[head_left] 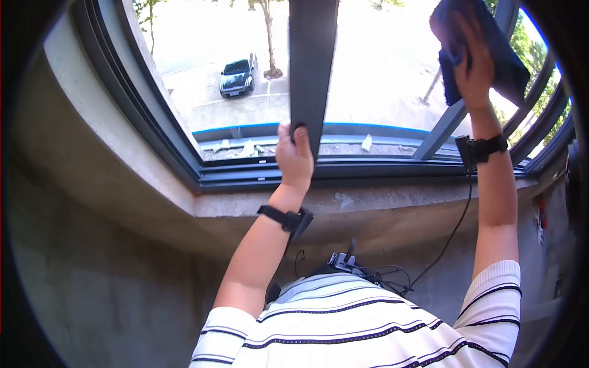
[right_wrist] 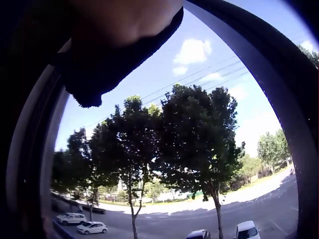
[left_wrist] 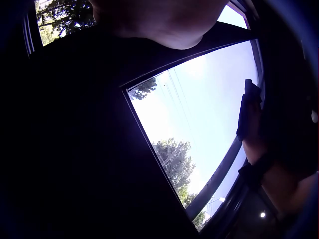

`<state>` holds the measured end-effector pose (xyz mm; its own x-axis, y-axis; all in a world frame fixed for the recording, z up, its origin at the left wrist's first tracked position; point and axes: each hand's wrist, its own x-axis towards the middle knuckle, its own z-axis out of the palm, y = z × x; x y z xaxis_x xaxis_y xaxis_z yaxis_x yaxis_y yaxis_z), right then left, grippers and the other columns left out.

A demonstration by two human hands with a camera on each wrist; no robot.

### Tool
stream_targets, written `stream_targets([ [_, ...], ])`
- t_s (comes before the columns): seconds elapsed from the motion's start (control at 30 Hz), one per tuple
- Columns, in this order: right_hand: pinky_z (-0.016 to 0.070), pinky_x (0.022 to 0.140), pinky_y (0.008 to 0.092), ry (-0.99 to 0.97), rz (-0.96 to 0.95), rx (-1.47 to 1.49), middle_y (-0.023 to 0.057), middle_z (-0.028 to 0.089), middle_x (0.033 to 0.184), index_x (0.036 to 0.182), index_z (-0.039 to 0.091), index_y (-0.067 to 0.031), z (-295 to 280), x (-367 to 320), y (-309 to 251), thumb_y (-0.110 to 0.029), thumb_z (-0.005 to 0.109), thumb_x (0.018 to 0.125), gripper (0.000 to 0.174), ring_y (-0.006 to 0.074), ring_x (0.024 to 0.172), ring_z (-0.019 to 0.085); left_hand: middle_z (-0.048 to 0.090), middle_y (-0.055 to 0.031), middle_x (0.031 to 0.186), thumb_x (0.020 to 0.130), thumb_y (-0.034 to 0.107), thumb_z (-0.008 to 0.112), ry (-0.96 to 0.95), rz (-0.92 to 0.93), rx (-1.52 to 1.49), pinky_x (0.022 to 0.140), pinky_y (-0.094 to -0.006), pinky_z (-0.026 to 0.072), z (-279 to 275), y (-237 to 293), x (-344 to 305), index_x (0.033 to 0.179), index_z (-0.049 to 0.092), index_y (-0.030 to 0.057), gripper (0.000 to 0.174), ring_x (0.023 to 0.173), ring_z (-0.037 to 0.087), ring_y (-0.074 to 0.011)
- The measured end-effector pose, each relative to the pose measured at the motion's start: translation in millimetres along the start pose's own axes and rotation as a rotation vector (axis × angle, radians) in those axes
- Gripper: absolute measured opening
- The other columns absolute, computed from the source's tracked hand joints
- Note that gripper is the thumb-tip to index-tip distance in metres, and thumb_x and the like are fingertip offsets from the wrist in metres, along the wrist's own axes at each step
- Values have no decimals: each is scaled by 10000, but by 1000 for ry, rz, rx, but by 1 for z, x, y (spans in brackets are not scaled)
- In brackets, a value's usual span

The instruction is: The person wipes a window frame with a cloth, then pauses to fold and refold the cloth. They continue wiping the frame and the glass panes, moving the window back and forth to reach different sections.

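My left hand [head_left: 294,158] grips the dark upright bar [head_left: 313,67] of the window frame low down, its thumb lying on the bar's face. Up at the right, my right hand [head_left: 477,72] lies with extended fingers over a dark blue cloth [head_left: 510,72], pressing it on the window pane. The cloth's lower corners hang out past the hand. In the right wrist view, a fuzzy edge of the cloth [right_wrist: 92,82] shows beneath the hand, dark against the sky. The left wrist view has the left hand [left_wrist: 159,22] at its top, fingers out of sight.
A concrete sill [head_left: 380,199] runs below the dark window track [head_left: 368,168]. Pale rubble [head_left: 248,148] lies on the ledge outside. A black cable [head_left: 457,230] hangs from the right wrist strap to a small device [head_left: 345,262] at the waist. Outside stand a parked car [head_left: 237,76] and trees.
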<state>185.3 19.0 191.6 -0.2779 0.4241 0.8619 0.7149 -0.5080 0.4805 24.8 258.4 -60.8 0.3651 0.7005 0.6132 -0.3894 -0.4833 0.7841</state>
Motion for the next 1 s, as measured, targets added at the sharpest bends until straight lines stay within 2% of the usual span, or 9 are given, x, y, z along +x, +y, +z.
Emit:
stream_targets([
  [0.07, 376, 1052, 387, 17, 5, 55, 164, 505, 1379, 1327, 537, -99, -1, -13, 11, -212, 431, 980, 380, 368, 1265, 483, 638, -192, 762, 961, 511, 465, -27, -23, -14, 633, -426, 480, 14, 0, -8, 1041, 528, 32, 489, 736, 639, -404],
  [0.13, 339, 1078, 389, 51, -4, 65, 195, 493, 1380, 1312, 537, -45, -6, -39, 31, -229, 445, 978, 392, 372, 1302, 443, 612, -146, 809, 993, 467, 435, -115, -43, -10, 677, -357, 463, 28, 7, -18, 1065, 516, 11, 468, 723, 593, -269],
  [0.17, 299, 1102, 382, 12, 119, 146, 204, 486, 1384, 1297, 530, -6, -10, -55, 32, -186, 499, 956, 387, 351, 1331, 413, 612, -146, 809, 993, 467, 435, -119, -42, 2, 677, -357, 463, 36, 8, -23, 1065, 516, 11, 468, 723, 593, -269],
  [0.23, 344, 1069, 378, 64, 166, 113, 196, 481, 1392, 1297, 537, -32, -10, -75, 32, -123, 519, 921, 388, 369, 1278, 462, 618, -200, 734, 968, 481, 471, -166, -34, -13, 612, -439, 475, 52, 11, -29, 997, 486, 35, 446, 719, 625, -424],
  [0.27, 390, 1037, 374, 116, 202, 75, 188, 477, 1399, 1297, 544, -58, -10, -78, 31, -60, 540, 885, 412, 387, 1224, 511, 618, -200, 734, 968, 481, 471, -167, -35, -22, 612, -439, 475, 61, 12, -30, 997, 486, 35, 446, 719, 625, -424],
  [0.4, 302, 1103, 379, 156, 330, 55, 207, 475, 1390, 1292, 539, -33, -22, -93, 33, -72, 552, 905, 390, 374, 1307, 428, 617, -208, 748, 972, 465, 471, -244, -76, -72, 615, -449, 473, 88, 24, -43, 1004, 470, 34, 431, 716, 615, -434],
  [0.73, 286, 1112, 385, 189, 323, -3, 193, 496, 1373, 1298, 522, -1, -36, -134, 89, -129, 494, 959, 364, 333, 1313, 434, 574, -226, 852, 975, 374, 509, -370, -79, -244, 682, -462, 453, 130, 51, -62, 1011, 449, 5, 376, 790, 571, -438],
  [0.83, 272, 1122, 384, 159, 306, -40, 184, 500, 1371, 1298, 512, 18, -41, -147, 105, -141, 488, 969, 367, 317, 1315, 435, 511, -211, 913, 943, 323, 566, -344, 43, -139, 742, -476, 422, 142, 53, -64, 989, 470, 3, 337, 849, 519, -424],
  [1.0, 284, 1110, 401, 186, 351, 43, 186, 508, 1350, 1304, 501, 23, -48, -182, 130, -197, 477, 977, 395, 330, 1296, 442, 511, -173, 1016, 868, 176, 663, -359, 143, 39, 828, -407, 427, 126, 71, -63, 1170, 478, 10, 391, 931, 524, -337],
])
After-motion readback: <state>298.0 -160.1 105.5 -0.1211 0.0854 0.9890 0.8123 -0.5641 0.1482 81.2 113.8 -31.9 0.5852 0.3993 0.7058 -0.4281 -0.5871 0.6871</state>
